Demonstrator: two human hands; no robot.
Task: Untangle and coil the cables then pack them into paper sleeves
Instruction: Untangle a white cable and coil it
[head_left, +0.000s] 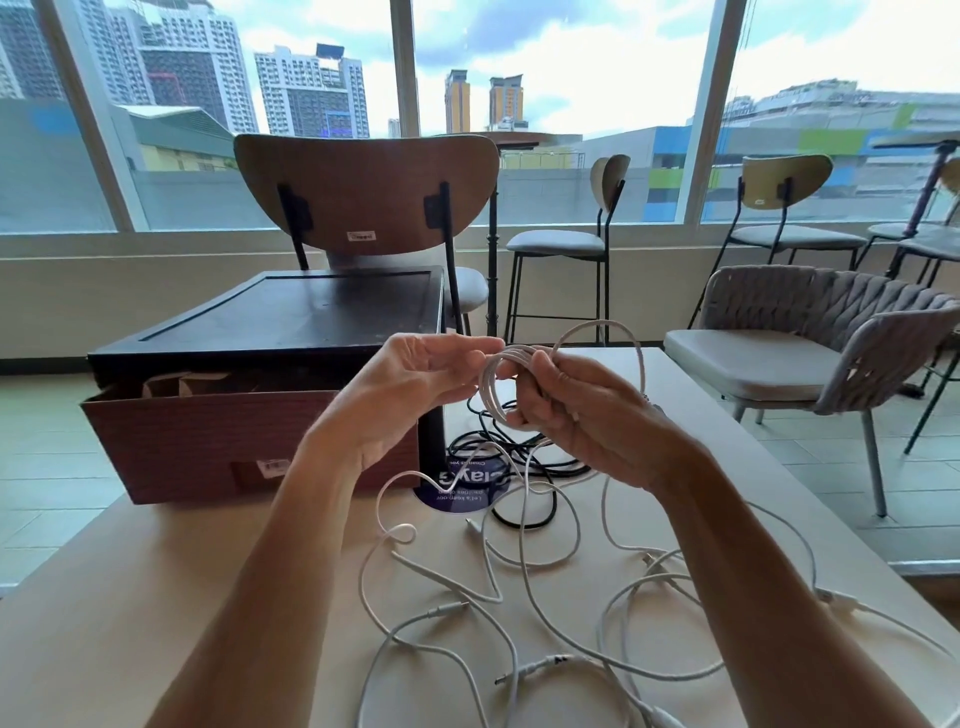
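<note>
Head view: at nine o'clock a brown cardboard box (249, 441) sits on the pale tabletop (156, 597), with brown paper sleeves (176, 382) standing inside it and a dark tray (291, 322) resting across its far side. Near the centre the left hand (410, 384) is raised above the tabletop, its fingers (457, 345) curled together and pinching the top of a white coil (493, 379). The right hand (576, 410), just beside it toward three o'clock, grips the same coil with its fingers (540, 364) clamped round the bundled turns. One strand arches up over this hand and drops toward the tabletop. Directly below the hands a black cable (519, 467) lies in a heap partly over a round blue sticker (457, 491). From six to five o'clock, loose white cables (519, 597) sprawl in overlapping loops. At three o'clock a woven chair (831, 322) stands off the tabletop.
</note>
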